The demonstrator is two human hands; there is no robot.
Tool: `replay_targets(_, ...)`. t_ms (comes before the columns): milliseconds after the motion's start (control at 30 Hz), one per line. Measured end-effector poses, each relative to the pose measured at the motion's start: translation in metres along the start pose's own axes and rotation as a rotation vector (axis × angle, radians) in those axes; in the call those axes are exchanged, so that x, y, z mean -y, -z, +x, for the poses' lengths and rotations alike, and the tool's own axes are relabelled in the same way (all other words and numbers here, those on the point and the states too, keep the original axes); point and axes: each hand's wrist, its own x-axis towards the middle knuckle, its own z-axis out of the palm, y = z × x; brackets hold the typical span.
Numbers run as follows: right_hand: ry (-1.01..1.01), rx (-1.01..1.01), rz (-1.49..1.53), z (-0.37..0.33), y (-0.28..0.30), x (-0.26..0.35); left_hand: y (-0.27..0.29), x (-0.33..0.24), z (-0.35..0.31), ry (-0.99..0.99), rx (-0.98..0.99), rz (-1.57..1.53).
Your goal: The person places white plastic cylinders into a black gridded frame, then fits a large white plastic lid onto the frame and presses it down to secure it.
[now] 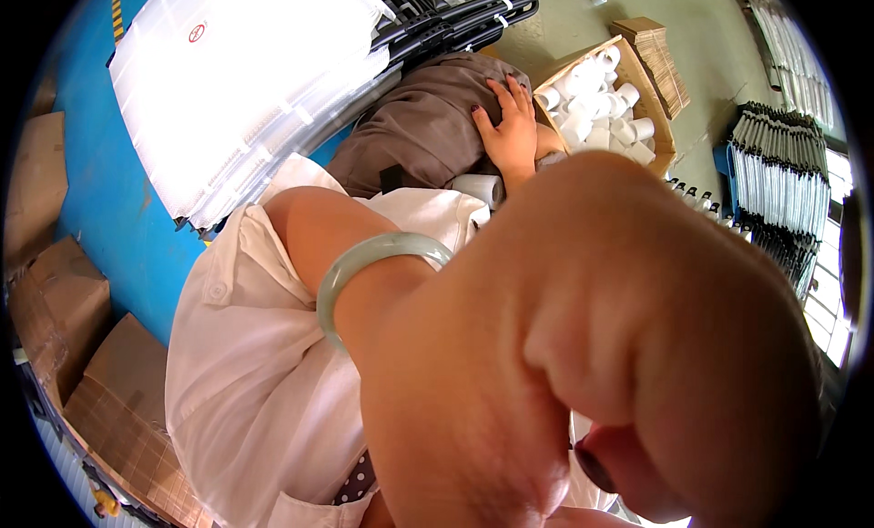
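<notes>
My left hand [592, 328] fills the lower right of the view, very near the camera. Its fingers curl inward, and one dark-nailed fingertip shows at the bottom; whatever they may hold is hidden. A pale green bangle [341, 287] circles that wrist. Farther off, my right hand [512, 132] lies with fingers spread on my brown trousers [419, 118], holding nothing. Close by it is a white cylinder [478, 189], partly covered by clothing. A pale shirt [264, 346] covers my upper body.
White panels with black tubular frames [246, 82] are stacked at the upper left. An open carton [666, 146] holds several white cylindrical pieces beside flattened cardboard [654, 59]. More black-and-white folded panels [778, 182] stand at right. Brown cartons [64, 300] line the left, by blue flooring [109, 191].
</notes>
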Motion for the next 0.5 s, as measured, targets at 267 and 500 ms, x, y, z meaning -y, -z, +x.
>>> replay_targets(267,-0.011,-0.002,-0.001,-0.0006,0.0006,0.0018,-0.0048,0.0035,-0.0019,-0.003,0.021,0.001)
replay_targets(500,-0.024,0.011,-0.003,-0.0022,-0.0004,-0.0007,0.001,0.0024,-0.0018,0.001,0.006,0.002)
